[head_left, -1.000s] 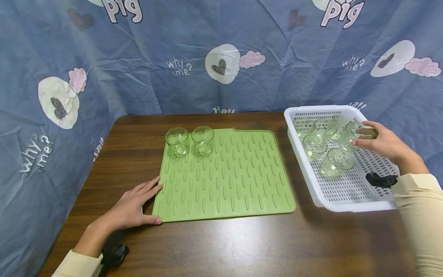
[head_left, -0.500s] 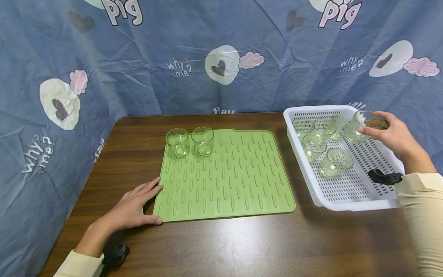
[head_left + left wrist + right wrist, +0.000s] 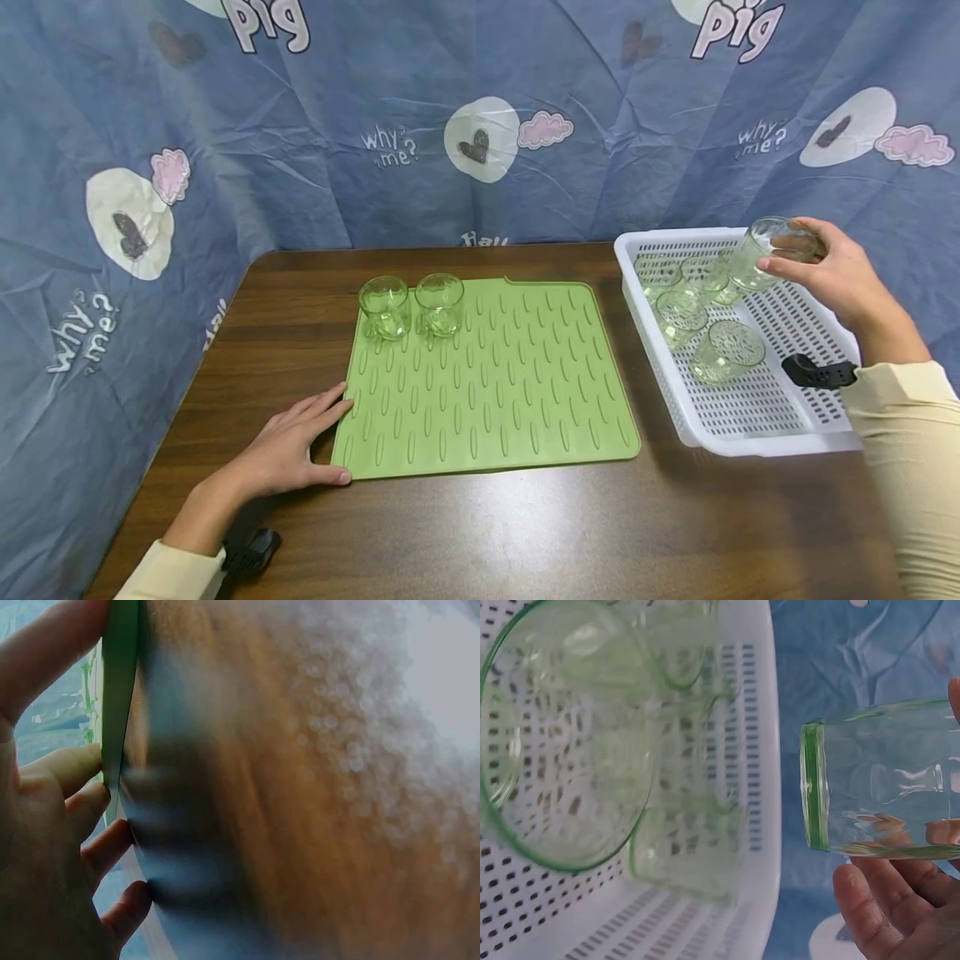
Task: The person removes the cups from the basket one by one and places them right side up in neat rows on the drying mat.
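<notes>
My left hand (image 3: pixel 288 450) touches the left edge of the green mat (image 3: pixel 487 383), thumb at its near corner and fingers spread farther up. In the left wrist view the fingertips (image 3: pixel 94 754) meet the mat's edge. At the mat's far left corner two clear drinking glasses (image 3: pixel 386 308) (image 3: pixel 440 306) stand side by side, mouths up. My right hand (image 3: pixel 843 271) grips another drinking glass (image 3: pixel 757 254), tilted, over the far part of the white basket (image 3: pixel 678 417). The right wrist view shows this glass (image 3: pixel 885 776) sideways, its thick base away from the palm.
Several more glasses (image 3: pixel 727 354) lie or stand in the basket's left and far parts. The basket sits on the right of the brown wooden table (image 3: pixel 480 533). A blue printed cloth (image 3: pixel 337 108) hangs behind the table's far edge.
My right hand has lifted a glass up from among the others in the basket, first drifting right, then back left and higher. The left hand has stayed at the mat's edge.
</notes>
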`<state>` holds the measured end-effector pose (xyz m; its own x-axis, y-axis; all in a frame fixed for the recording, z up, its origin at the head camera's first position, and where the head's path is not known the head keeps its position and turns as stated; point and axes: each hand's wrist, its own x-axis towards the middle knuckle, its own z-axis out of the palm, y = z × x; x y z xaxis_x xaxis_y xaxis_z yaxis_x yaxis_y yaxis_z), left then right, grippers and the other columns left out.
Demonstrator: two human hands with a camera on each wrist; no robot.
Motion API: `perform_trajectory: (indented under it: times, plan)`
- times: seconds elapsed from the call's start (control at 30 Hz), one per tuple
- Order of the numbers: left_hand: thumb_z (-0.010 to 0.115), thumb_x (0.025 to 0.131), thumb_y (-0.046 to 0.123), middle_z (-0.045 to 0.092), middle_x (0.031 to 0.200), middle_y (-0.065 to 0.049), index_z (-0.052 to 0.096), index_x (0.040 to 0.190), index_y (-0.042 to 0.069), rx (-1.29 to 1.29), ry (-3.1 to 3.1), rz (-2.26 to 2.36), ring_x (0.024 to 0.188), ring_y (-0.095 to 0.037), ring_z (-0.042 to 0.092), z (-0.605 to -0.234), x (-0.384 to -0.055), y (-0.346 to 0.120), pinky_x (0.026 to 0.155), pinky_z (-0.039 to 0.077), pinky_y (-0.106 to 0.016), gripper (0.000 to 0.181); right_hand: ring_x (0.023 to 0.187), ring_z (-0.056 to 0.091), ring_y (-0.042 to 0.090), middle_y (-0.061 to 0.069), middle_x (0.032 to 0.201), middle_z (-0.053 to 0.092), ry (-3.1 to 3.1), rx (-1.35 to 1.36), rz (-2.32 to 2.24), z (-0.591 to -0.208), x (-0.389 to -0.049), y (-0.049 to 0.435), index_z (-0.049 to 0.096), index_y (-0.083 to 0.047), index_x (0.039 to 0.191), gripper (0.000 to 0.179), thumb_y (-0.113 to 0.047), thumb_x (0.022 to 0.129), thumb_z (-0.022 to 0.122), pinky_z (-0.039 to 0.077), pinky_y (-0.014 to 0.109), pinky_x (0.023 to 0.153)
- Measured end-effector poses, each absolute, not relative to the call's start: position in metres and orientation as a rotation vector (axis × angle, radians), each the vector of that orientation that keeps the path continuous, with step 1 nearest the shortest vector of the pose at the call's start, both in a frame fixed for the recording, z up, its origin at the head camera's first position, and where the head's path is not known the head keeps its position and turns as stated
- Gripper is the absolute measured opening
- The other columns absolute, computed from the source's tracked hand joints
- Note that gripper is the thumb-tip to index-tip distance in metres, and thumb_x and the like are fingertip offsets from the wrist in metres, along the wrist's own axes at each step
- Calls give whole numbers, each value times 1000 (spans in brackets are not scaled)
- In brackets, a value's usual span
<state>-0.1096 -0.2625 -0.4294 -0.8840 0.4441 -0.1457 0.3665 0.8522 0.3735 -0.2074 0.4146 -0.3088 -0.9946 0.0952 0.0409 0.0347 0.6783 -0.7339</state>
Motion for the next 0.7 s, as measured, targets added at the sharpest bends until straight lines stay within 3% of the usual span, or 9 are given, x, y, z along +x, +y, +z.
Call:
perform_trajectory:
  times: [0.2, 0.3, 0.43, 0.7]
  plan:
    - [77, 73, 63, 26, 165, -12, 38, 153, 12, 608, 2806, 503, 144, -42, 31, -429, -109, -262, 100, 31, -72, 103, 88, 52, -23, -30, 111, 53, -2750, -61, 1250, -302, -215, 397, 24, -9, 157, 83, -28, 92, 71, 41, 1, 75]
    - [77, 73, 64, 26, 165, -12, 38, 153, 12, 616, 2802, 501, 144, -42, 31, -430, -109, -262, 100, 31, -72, 103, 91, 50, -22, -14, 127, 58, -2756, -63, 1223, -298, -218, 386, 24, -12, 157, 83, -32, 91, 71, 40, 1, 76]
    - [77, 73, 64, 26, 165, -12, 38, 153, 13, 615, 2805, 497, 144, -42, 31, -430, -109, -264, 99, 31, -72, 103, 97, 50, -17, 6, 148, 50, -2792, -46, 1187, -292, -225, 364, 25, -16, 157, 85, -39, 90, 72, 40, 5, 78]
    - [76, 73, 65, 25, 165, -12, 37, 154, 13, 618, 2793, 494, 144, -43, 31, -431, -111, -263, 99, 31, -72, 103, 129, 53, 22, 13, 151, 49, -2824, 80, 1193, -281, -241, 319, 29, -13, 155, 84, -36, 88, 75, 42, 12, 84]
